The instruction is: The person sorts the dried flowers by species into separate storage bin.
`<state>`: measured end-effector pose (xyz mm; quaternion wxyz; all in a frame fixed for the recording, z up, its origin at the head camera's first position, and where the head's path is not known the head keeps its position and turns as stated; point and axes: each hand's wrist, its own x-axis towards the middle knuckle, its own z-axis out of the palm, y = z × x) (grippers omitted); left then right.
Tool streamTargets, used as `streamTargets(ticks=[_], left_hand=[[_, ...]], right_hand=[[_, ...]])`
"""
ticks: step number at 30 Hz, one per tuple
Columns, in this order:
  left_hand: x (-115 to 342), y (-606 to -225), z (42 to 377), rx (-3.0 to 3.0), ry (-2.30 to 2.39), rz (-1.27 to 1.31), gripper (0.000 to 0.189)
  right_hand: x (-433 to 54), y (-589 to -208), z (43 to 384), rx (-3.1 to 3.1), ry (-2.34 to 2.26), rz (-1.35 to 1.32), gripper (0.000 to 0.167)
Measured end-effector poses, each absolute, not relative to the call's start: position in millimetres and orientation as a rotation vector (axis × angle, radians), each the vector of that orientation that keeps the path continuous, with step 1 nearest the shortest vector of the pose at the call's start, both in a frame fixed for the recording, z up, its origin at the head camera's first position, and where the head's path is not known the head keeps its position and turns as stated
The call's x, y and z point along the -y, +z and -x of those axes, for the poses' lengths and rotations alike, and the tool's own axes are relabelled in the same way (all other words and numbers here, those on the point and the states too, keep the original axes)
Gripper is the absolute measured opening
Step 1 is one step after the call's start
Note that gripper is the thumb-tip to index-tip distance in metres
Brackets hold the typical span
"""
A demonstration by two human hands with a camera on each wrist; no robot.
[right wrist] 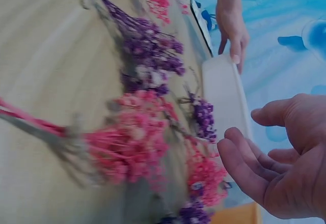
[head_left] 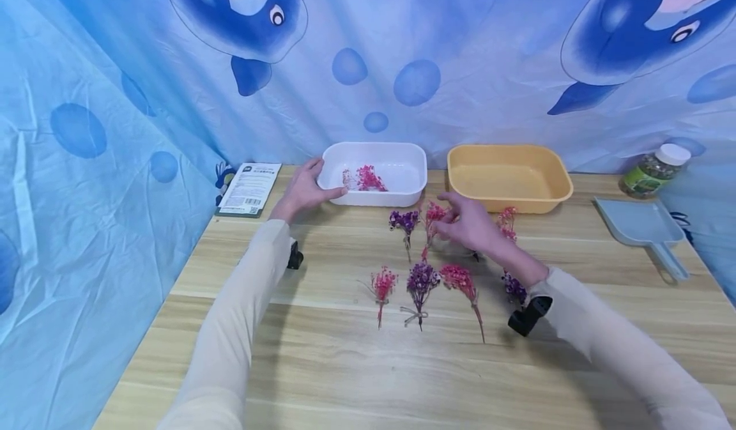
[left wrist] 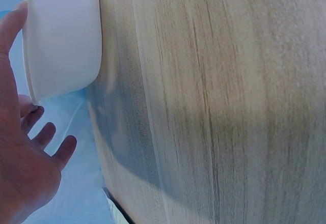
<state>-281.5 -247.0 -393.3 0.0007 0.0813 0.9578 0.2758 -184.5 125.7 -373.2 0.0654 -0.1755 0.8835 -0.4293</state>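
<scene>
My left hand (head_left: 306, 190) grips the left end of a white plastic basin (head_left: 397, 198), its thumb along the front rim. In the left wrist view the fingers bend around the basin's corner. Inside the basin lies a small pink dried-flower bunch (head_left: 370, 179). My right hand (head_left: 473, 227) hovers over the flowers, fingers loosely bent, with nothing held in the right wrist view. Close to it are a pink bunch (head_left: 434, 214) and a purple bunch (head_left: 405, 220). Nearer me lie a pink bunch (head_left: 383, 284), a tied purple bunch (head_left: 422, 280) and a longer pink bunch (head_left: 460, 278).
A yellow basin (head_left: 508, 206) stands right of the white one. Farther right are a lidded jar (head_left: 652, 173) and a light blue dustpan (head_left: 641, 220). A printed packet (head_left: 250, 188) lies at the back left. Partly under my right arm are purple flowers (head_left: 513, 287) and pink flowers (head_left: 507, 221).
</scene>
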Motion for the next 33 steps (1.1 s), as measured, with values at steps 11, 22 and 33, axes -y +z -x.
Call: streamTargets(ticks=[11, 22, 33], left_hand=[[248.2, -396.2, 282.5, -3.02, 0.859, -0.258, 0.109], [245.5, -393.5, 281.2, -3.014, 0.857, -0.254, 0.108], [245.9, -394.5, 281.4, -3.013, 0.85, -0.247, 0.108]], right_hand=[[-121.6, -392.2, 172.8, -2.713, -1.239, 0.393, 0.079], [-112.0, -405.6, 175.4, -2.693, -1.238, 0.308, 0.083], [-105.5, -414.8, 180.7, -2.817, -1.101, 0.31, 0.075]])
